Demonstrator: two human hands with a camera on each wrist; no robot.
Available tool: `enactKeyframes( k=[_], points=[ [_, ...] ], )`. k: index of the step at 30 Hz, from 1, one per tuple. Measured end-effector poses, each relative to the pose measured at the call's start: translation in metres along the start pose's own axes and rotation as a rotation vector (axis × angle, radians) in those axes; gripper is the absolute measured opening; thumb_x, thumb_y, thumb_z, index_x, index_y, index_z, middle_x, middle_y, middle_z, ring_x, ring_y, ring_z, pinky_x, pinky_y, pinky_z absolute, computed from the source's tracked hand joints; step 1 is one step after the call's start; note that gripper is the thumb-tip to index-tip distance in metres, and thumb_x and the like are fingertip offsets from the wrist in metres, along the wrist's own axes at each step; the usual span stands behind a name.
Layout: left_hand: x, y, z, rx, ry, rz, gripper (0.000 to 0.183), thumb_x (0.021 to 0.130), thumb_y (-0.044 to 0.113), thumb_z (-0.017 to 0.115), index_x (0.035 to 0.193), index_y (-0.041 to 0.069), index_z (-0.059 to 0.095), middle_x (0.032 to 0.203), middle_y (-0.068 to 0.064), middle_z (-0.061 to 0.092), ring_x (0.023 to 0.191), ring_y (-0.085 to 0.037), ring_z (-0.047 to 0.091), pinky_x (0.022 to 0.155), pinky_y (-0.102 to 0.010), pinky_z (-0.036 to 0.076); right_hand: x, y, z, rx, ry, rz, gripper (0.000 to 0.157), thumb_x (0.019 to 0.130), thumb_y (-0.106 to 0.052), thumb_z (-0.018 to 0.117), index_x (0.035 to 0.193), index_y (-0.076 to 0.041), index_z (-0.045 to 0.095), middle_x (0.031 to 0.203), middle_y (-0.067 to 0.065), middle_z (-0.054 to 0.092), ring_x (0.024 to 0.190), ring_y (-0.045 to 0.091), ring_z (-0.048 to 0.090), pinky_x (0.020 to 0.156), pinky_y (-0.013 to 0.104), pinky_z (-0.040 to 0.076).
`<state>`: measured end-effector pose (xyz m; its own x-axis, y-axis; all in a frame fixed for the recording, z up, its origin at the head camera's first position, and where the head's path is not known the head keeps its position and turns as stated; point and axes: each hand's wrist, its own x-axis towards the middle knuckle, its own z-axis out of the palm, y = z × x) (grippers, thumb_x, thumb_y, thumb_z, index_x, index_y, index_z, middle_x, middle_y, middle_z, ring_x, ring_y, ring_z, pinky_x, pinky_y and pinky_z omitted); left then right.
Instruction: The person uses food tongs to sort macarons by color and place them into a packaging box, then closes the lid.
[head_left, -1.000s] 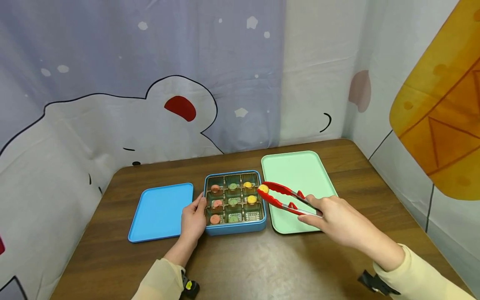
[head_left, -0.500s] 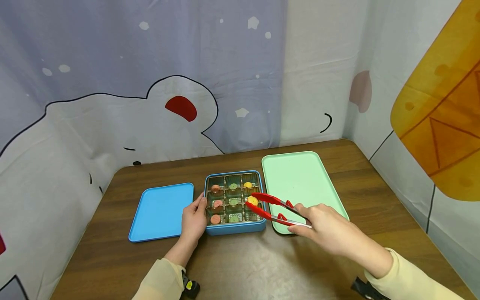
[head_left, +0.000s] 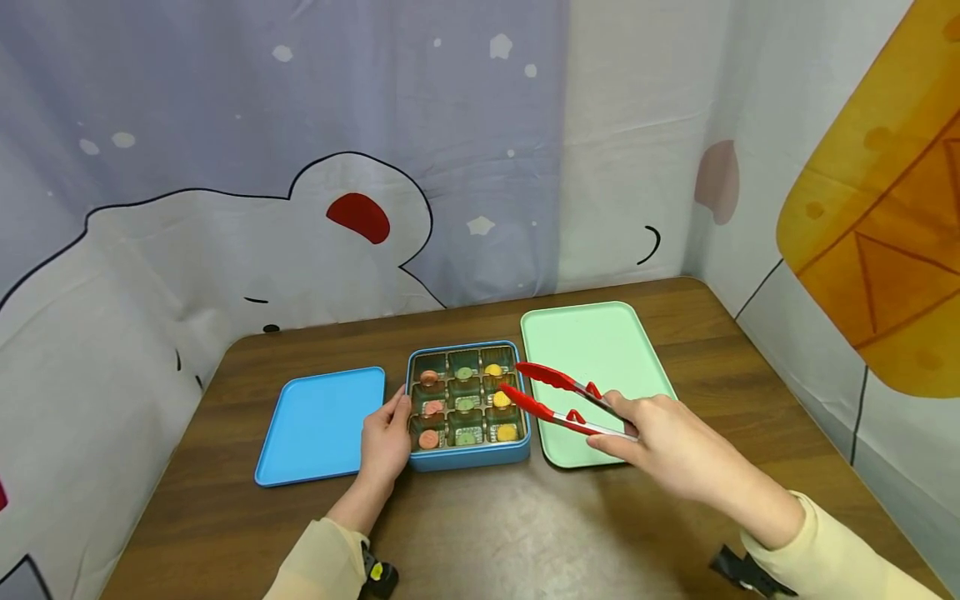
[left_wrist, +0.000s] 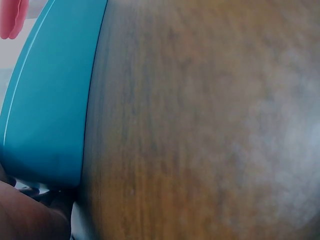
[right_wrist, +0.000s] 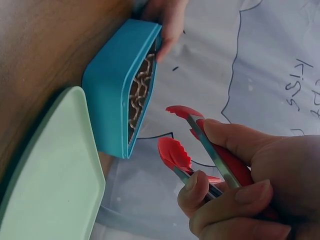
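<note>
A blue box (head_left: 471,455) with a clear divided tray inside stands mid-table. Its compartments hold small round cookie-like pieces: reddish ones in the left column, green ones (head_left: 466,403) in the middle, yellow ones (head_left: 507,432) in the right. My left hand (head_left: 386,439) grips the box's left side, thumb at the rim; in the left wrist view only part of this hand (left_wrist: 30,212) shows beside the blue wall. My right hand (head_left: 663,442) holds red-tipped metal tongs (head_left: 570,400). Their tips stand apart above the box's right edge, with nothing between them.
A light green tray (head_left: 600,342) lies right of the box, partly under the tongs. A flat blue lid (head_left: 322,425) lies to the left. Behind the wooden table (head_left: 480,533) hangs a printed curtain (head_left: 480,167).
The tongs have carried a yellow piece over the box and let it go in the front right compartment. They have then drawn back up and right. My left hand has stayed put.
</note>
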<state>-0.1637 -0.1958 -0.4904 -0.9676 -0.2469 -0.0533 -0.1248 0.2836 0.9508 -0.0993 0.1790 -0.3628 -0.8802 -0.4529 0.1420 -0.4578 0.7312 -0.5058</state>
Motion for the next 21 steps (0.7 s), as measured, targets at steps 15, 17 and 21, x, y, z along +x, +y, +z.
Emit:
enactKeyframes(
  k=[15, 17, 21],
  points=[
    [-0.001, -0.001, 0.001, 0.001, 0.007, 0.013, 0.045, 0.116, 0.028, 0.047, 0.156, 0.008, 0.054, 0.152, -0.019, 0.056, 0.134, -0.036, 0.055, 0.071, -0.030, 0.046, -0.002, 0.017, -0.020, -0.051, 0.120, 0.034, 0.033, 0.099, -0.042, 0.076, 0.088, -0.020, 0.055, 0.060, -0.012, 0.041, 0.053, 0.004, 0.034, 0.051, 0.026, 0.034],
    [-0.001, -0.001, 0.000, 0.004, 0.005, 0.018, 0.045, 0.116, 0.027, 0.047, 0.156, 0.008, 0.053, 0.152, -0.019, 0.056, 0.132, -0.036, 0.056, 0.068, -0.029, 0.044, -0.004, 0.022, -0.024, -0.054, 0.135, 0.053, 0.033, 0.099, -0.043, 0.077, 0.090, -0.018, 0.056, 0.060, -0.011, 0.040, 0.053, 0.004, 0.033, 0.051, 0.026, 0.033],
    [0.000, -0.002, 0.000, 0.005, 0.006, 0.020, 0.045, 0.116, 0.027, 0.047, 0.156, 0.008, 0.053, 0.152, -0.019, 0.056, 0.130, -0.036, 0.057, 0.064, -0.029, 0.040, -0.007, 0.035, -0.032, -0.066, 0.166, 0.089, 0.034, 0.099, -0.044, 0.076, 0.092, -0.018, 0.055, 0.060, -0.010, 0.036, 0.054, 0.007, 0.035, 0.052, 0.028, 0.033]
  ],
)
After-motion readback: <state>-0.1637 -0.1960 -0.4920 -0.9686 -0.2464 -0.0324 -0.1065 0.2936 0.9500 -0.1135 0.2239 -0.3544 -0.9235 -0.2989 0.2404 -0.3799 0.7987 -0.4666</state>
